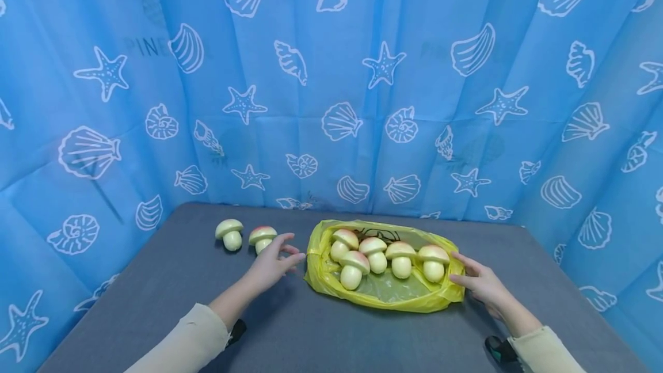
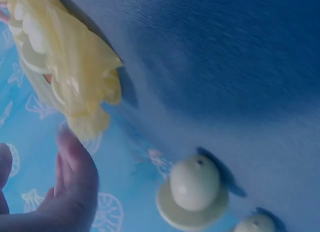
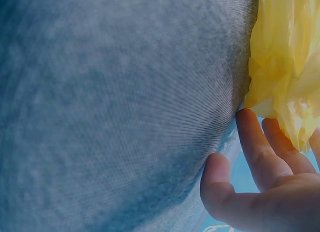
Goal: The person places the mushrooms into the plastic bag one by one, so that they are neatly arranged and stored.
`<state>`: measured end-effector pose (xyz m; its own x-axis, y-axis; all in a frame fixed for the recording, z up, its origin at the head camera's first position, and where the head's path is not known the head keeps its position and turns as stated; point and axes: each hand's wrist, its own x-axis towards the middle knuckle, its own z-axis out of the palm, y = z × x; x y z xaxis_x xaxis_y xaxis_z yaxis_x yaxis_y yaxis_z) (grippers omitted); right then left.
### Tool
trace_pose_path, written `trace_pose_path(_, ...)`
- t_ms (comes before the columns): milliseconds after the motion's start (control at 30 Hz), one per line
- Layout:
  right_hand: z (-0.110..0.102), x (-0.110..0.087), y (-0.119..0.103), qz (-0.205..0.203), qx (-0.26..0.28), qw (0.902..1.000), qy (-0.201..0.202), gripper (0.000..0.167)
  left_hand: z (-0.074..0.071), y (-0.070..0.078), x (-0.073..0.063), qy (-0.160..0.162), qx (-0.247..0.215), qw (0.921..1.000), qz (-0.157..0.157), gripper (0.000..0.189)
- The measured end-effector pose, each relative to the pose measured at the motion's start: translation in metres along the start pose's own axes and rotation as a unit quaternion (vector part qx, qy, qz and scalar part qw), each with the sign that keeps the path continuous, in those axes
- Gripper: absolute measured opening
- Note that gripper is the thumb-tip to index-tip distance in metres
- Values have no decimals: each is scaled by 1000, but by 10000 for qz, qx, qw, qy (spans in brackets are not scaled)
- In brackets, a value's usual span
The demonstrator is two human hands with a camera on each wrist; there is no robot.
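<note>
A yellow plastic bag (image 1: pixel 391 305) lies with its mouth spread wide, and several toy mushrooms (image 1: pixel 434 269) with pale stems and pinkish caps sit inside. Just left of the bag, my left hand (image 1: pixel 271 263) hovers with its fingers extended and nothing in them. Behind that hand stands a pink-tinged mushroom (image 1: pixel 262 235), partly covered by it; a greener mushroom (image 1: pixel 229 235) is farther left. At the bag's right end, my right hand (image 1: pixel 487 289) touches the plastic with loosely spread fingers. The right wrist view shows its fingertips against the yellow bag (image 3: pixel 285 67), the thumb apart.
A grey cloth-covered table (image 1: pixel 331 338) carries everything. Along its back and sides hangs a blue curtain (image 1: pixel 331 85) printed with white shells and starfish. Dark straps (image 1: pixel 499 350) sit at both wrists.
</note>
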<state>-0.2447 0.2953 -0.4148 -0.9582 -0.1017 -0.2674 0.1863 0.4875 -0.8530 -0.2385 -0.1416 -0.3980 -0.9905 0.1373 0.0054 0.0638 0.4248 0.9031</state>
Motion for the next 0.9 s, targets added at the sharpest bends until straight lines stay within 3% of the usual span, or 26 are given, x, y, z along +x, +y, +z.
trace_pose_path(233,1,-1,-1,10,-19,10000,7,74,-20,-7,-7,725,330,9963,328,50)
trace_pose_path(433,1,0,-2,62,-8,10000,-2,74,-36,-12,-9,978,467,9928,506,48)
trace_pose_path(700,-1,1,-2,174,48,9998,-37,77,-64,-32,-2,1545,819,9837,407,48)
trace_pose_path(900,-3,0,-3,139,14,9999,-78,77,-79,-42,1,1708,766,9821,219,50)
